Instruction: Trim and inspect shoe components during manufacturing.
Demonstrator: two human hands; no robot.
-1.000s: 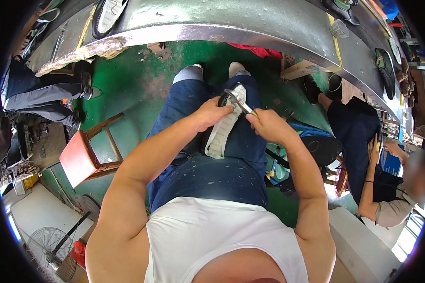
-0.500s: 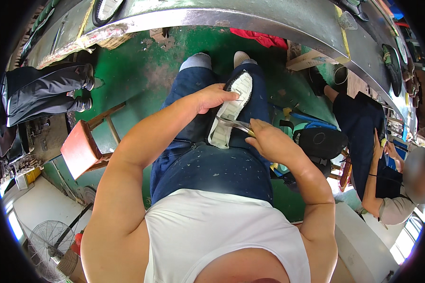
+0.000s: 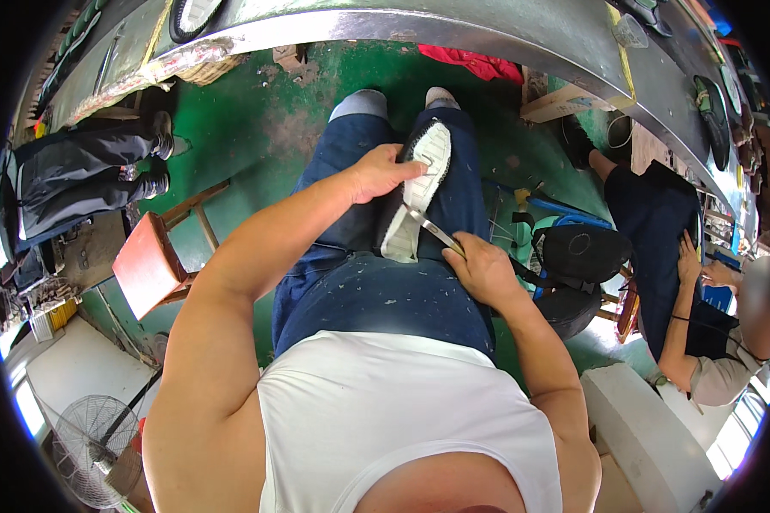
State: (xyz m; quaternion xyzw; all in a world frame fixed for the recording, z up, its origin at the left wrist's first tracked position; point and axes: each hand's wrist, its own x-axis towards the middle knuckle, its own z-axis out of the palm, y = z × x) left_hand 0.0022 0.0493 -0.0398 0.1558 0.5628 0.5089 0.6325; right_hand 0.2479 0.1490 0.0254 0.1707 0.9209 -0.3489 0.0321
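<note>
Shoe [image 3: 423, 190] lies sole-up, lengthwise on the lap [image 3: 342, 231].
Lap's near edge: right hand [image 3: 485, 269] closes round the handle of a metal tool [image 3: 435, 228], head over the sole's waist, contact unclear. Farther out, left hand [image 3: 381, 173] grips the forefoot's left edge, thumb on sole, fingers partly hidden. Looks light, stiff-soled, probably softer underneath; that wide edge seems the best hold.

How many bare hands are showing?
4: your left hand on the black-and-white shoe, your right hand gripping the silvery metal tool, two coworker hands at far right. Others may be hidden.
</note>
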